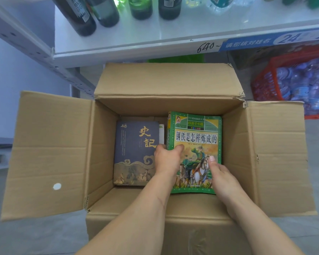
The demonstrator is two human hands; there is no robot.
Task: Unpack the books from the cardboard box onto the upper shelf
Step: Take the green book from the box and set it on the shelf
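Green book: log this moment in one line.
green book in cardboard box | left hand, right hand grip it | blue book untouched

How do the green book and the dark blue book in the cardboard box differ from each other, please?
The green book has a bright illustrated cover with riders on horses; the dark blue book is muted, with gold characters and wave patterns. Both hands, left hand and right hand, hold the green book, while the dark blue book lies untouched. The green book sits on the right, the dark blue one on the left. Both are inside the cardboard box, covers up.
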